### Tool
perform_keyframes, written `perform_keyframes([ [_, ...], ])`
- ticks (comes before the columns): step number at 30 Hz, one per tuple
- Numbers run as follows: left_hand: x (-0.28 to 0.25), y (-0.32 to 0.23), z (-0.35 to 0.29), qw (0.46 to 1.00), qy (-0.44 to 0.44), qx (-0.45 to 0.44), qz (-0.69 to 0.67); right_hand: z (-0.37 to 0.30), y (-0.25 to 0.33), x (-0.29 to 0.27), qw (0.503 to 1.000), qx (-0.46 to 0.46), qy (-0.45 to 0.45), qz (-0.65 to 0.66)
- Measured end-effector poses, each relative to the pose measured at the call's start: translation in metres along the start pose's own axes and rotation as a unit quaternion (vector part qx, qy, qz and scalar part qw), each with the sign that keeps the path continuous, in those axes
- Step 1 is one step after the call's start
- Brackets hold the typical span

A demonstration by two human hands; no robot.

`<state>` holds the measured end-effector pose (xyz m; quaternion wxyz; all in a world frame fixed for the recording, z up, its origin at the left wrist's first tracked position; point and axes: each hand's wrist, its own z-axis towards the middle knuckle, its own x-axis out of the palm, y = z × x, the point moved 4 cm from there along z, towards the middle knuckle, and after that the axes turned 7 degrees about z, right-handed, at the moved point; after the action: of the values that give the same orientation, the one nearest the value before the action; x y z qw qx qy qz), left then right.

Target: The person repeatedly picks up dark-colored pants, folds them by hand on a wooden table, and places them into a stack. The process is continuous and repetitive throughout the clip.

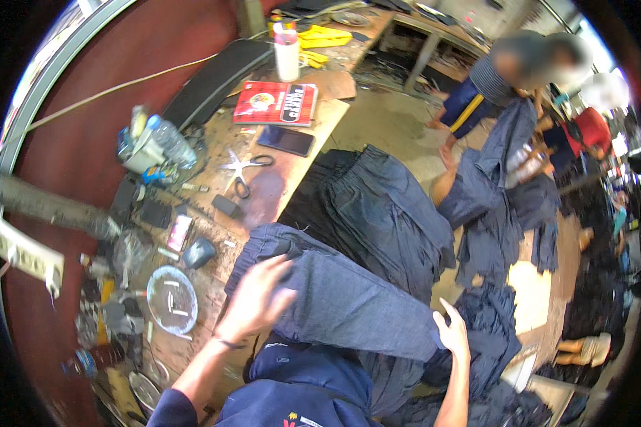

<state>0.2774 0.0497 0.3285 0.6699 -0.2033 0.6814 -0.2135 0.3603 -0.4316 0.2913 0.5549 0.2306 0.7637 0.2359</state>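
Dark blue trousers (356,292), with a gathered waistband at the left end, stretch across my lap from the table edge toward the right. Over the waistband end is my left hand (260,295), its fingers apart and nothing gripped. At the leg's hem, my right hand (454,333) holds the cloth edge; some of its fingers are partly hidden. Just beyond lies a pile of dark trousers (384,206). On the wooden table (320,128), scissors (243,171) with black handles rest beside a small black block (226,207).
A dark phone (285,140), a red book (275,104) and a white bottle (286,58) stand farther up the table. To the left are a round clear dish (172,301) and a plastic water bottle (171,141). A person (498,78) handles dark garments at right.
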Motion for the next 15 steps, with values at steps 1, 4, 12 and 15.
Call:
perform_keyframes([
  [1,0.036,-0.009,0.013,0.996,0.051,-0.013,0.073,0.012,-0.034,-0.001,0.983,0.086,0.109,0.121],
  [4,0.108,0.015,0.055,0.991,0.068,-0.1,0.055,0.023,-0.115,-0.007,0.89,0.243,0.338,0.186],
  [12,0.18,-0.02,-0.075,0.96,-0.046,-0.167,0.221,0.025,-0.178,-0.054,0.977,0.109,0.176,-0.046],
  [15,0.209,0.008,-0.146,0.922,-0.171,-0.313,0.15,0.035,-0.123,-0.051,0.988,0.061,0.063,-0.13],
])
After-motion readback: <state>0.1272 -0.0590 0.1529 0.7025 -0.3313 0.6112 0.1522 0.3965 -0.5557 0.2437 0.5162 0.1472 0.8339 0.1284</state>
